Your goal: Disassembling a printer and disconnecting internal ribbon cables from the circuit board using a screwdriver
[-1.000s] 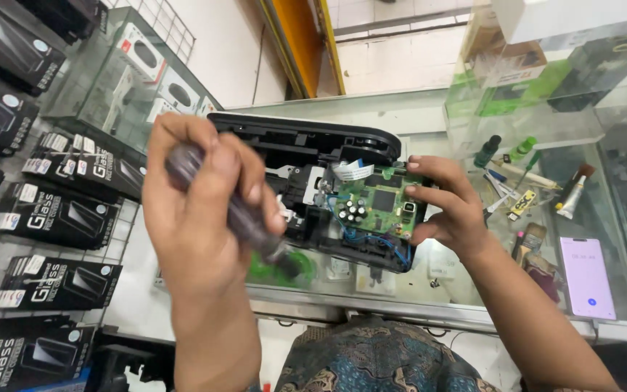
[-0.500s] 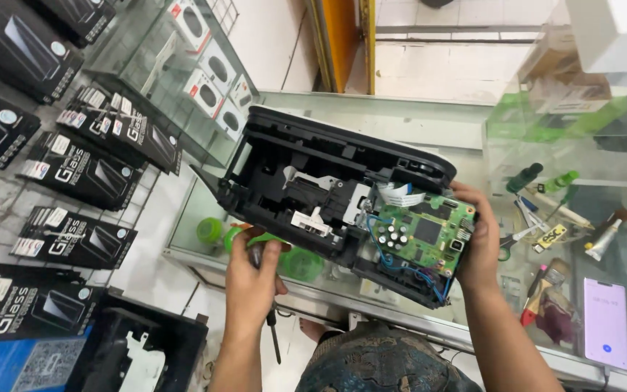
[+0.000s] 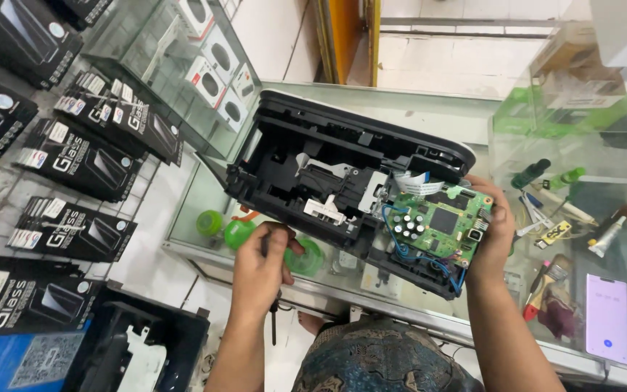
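1. The printer [image 3: 328,181], a black plastic shell with its cover off, sits tilted on the glass counter [image 3: 429,116], propped up by both hands.
2. It looks bulky and fairly heavy, stiff at the frame but fragile where the green circuit board [image 3: 440,225], blue wires [image 3: 400,243] and white ribbon cable [image 3: 419,185] lie bare.
3. The safest hold seems to be the outer frame edges, away from the board.
4. The right hand [image 3: 491,243] wraps the board-end corner, fingers closed on the shell.
5. The left hand [image 3: 263,265] is closed around a screwdriver [image 3: 273,316], pressing under the near edge.
6. A phone [image 3: 607,318] and small tools [image 3: 567,218] lie to the right.
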